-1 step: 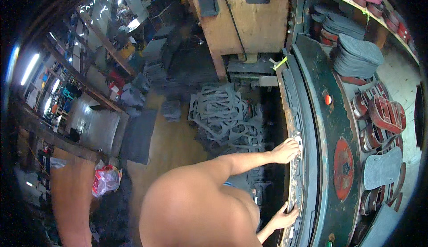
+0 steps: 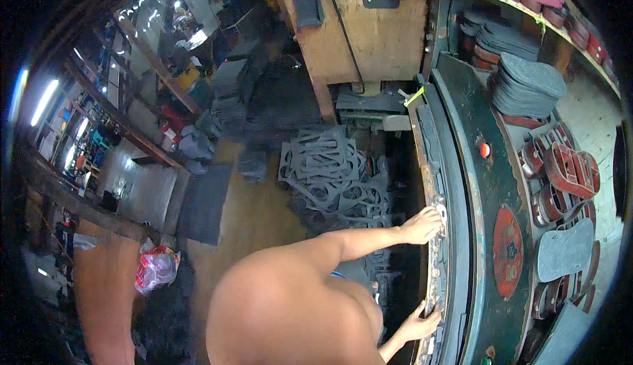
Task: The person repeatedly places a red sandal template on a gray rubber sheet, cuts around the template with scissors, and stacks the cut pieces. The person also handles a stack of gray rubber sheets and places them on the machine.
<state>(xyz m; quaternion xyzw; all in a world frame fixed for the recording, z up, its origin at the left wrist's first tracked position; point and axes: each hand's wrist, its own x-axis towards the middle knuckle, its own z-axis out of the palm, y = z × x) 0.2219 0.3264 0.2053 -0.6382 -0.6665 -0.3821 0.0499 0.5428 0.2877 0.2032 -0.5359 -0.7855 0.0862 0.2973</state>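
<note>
Both of my hands rest along the worn, pale front edge (image 2: 432, 259) of a dark green machine (image 2: 484, 187) on the right. My left hand (image 2: 422, 225), farther off, has its fingers bent together over that edge beside a small shiny piece. Nearer to me, my right hand (image 2: 419, 323) curls at the same edge, thumb raised and fingers bent inward. What lies under the fingers of either hand is too small and hidden to name. Behind the edge runs a grey sheet-like layer (image 2: 456, 233) inside the machine's long slot.
On the machine top stand a stack of grey sole-shaped pieces (image 2: 531, 85), red-and-metal cutting dies (image 2: 572, 170) and a loose grey piece (image 2: 566, 249). Cut-out grey scraps (image 2: 323, 160) pile up left of the machine. A wooden panel (image 2: 369, 42) rises at the far end.
</note>
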